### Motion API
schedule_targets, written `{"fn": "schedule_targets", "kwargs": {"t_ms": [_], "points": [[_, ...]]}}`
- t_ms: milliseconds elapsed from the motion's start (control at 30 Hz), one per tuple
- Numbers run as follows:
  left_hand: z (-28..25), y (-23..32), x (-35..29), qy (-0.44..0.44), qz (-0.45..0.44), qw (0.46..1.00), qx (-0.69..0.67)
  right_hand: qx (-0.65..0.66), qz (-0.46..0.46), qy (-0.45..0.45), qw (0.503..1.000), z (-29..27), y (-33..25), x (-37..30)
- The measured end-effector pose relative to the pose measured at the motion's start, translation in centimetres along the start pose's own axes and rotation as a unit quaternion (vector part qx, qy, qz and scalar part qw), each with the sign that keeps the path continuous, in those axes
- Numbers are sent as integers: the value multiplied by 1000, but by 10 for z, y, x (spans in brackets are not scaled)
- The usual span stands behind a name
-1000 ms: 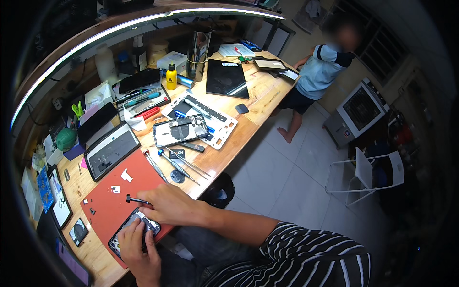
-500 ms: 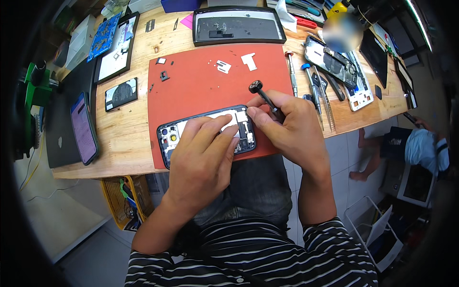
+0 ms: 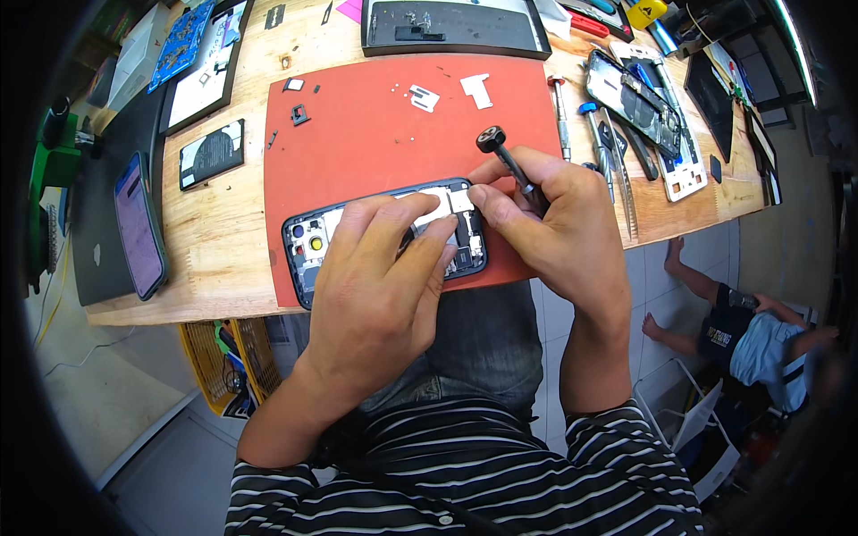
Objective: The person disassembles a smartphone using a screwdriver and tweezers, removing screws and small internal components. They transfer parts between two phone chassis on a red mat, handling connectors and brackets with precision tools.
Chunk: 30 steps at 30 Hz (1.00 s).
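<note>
An opened smartphone (image 3: 299, 281), its inner metal plates and camera lenses exposed, lies at the near edge of a red work mat (image 3: 357, 134). My left hand (image 3: 375, 277) is laid over its middle from the near side, fingers curled onto it and holding it. Beneath that palm, part of the phone is hidden. My right hand (image 3: 559, 219) is closed around a dark screwdriver (image 3: 511, 165), its round cap pointing up and away. The thumb and forefinger of this hand meet at the phone's far right corner. The screwdriver's tip is hidden.
Small parts and a white bracket (image 3: 476, 90) lie on the mat. To the right are screwdrivers (image 3: 597, 138), tweezers and another opened phone (image 3: 635, 105). A battery (image 3: 212, 154) and an upright phone (image 3: 140, 228) stand left. A black-rimmed tray (image 3: 456, 52) is behind. Another person (image 3: 760, 335) sits at right.
My left fingers have shifted and parted slightly over the phone. My right hand keeps the screwdriver near the same corner. The whole view has shifted, and the person at right has moved.
</note>
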<state>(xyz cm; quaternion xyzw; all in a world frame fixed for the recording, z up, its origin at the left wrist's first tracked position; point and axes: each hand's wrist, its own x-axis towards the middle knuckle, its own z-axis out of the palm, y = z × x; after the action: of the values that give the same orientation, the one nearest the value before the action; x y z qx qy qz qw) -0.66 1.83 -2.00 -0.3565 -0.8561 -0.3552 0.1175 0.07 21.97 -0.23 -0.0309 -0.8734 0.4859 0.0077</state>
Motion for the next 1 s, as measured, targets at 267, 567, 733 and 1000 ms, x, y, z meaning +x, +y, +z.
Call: {"fn": "schedule_targets", "kwargs": {"t_ms": [267, 567, 733, 1000], "points": [[-3, 4, 0, -16, -16, 1000, -13, 6, 15, 8, 1000, 3, -4, -1], [-2, 3, 0, -17, -13, 1000, -21, -9, 16, 7, 1000, 1, -7, 0], [-5, 0, -2, -16, -27, 998, -45, 6, 16, 6, 1000, 3, -5, 0], [-3, -5, 1, -5, 19, 1000, -22, -11, 6, 16, 1000, 3, -4, 1]]}}
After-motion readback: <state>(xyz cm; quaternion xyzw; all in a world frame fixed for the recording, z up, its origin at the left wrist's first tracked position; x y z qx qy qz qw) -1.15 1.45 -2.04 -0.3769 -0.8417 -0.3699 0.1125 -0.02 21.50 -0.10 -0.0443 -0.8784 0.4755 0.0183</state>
